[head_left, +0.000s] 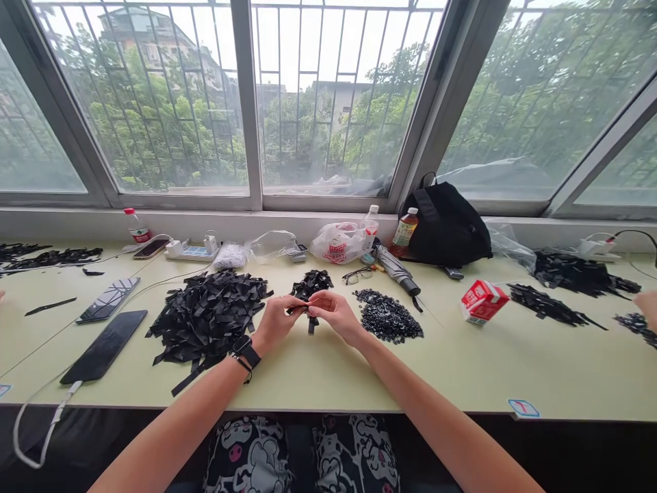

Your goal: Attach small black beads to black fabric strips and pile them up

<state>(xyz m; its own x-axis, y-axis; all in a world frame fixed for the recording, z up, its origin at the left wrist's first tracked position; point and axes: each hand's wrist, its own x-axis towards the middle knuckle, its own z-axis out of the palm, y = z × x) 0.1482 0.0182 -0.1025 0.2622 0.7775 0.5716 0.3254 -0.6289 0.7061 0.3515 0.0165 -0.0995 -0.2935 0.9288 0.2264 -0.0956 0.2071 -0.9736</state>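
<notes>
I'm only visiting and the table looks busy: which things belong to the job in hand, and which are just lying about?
Job, by the look of it:
black strip between left hand and right hand
large strip pile
small strip pile
small dark pieces

Seemingly just lying about:
red carton
umbrella
backpack
black phone

Strips (213, 318) left of small parts (390, 316), backpack (446, 226) behind, carton (482, 302) farther right
</notes>
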